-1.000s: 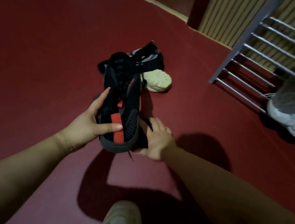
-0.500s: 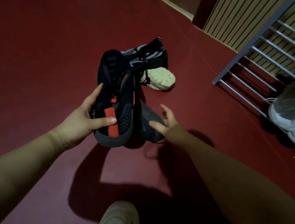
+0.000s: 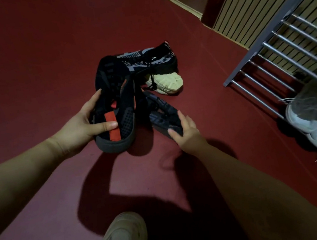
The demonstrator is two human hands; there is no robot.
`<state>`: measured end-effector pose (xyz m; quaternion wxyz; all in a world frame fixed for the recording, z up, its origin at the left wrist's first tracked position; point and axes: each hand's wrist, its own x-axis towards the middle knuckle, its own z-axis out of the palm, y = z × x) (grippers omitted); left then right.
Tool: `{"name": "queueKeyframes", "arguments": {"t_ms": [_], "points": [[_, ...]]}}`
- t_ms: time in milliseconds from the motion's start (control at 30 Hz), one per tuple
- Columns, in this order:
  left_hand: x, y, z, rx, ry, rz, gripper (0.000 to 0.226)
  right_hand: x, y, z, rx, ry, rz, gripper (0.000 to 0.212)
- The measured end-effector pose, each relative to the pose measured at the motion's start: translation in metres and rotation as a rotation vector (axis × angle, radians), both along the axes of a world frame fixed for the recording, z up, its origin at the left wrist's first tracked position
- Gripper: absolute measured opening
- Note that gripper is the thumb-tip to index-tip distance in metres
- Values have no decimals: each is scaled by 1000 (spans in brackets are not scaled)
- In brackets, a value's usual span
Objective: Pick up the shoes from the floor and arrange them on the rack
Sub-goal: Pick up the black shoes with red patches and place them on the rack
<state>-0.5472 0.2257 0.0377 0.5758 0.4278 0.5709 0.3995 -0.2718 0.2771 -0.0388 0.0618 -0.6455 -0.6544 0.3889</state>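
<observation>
The left forearm comes in from 8 o'clock and runs toward 2 o'clock, bare, with the wrist straight. The left grip point(image 3: 77, 131) is palm-up, closed round a black and red shoe point(image 3: 122, 123): its thumb point(image 3: 107, 125) lies across the sole pointing to 3 o'clock, and one finger shows along the far side pointing to 1 o'clock. The right forearm enters from 5 o'clock and reaches toward 11 o'clock, also bare. The right grip point(image 3: 186, 134) is lower and at 3 o'clock of the left, back of the hand up. It clasps the near end of a dark shoe point(image 3: 162, 113) between its thumb and its spread fingers.
</observation>
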Motion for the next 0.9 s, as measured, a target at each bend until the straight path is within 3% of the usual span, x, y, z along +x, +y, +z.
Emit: {"name": "queueKeyframes", "arguments": {"t_ms": [100,200,467,600,767,900], "points": [[-2,-4,1,-9,-13,-41,111,0,1,0,-31,-189,119,82],[-4,-5,4,-26,-23,-60,130,-2,3,6,35,-278,125,79],[-24,-2,2,-17,46,28,92,-8,-6,20,21,-427,275,50],[-24,-8,-2,-37,30,29,96,-9,-1,26,-14,-443,292,47],[-14,-18,-1,-62,25,-98,127,-2,-8,22,-41,-331,241,64],[3,-17,1,-68,12,-209,120,15,-11,24,13,-248,124,76]]}}
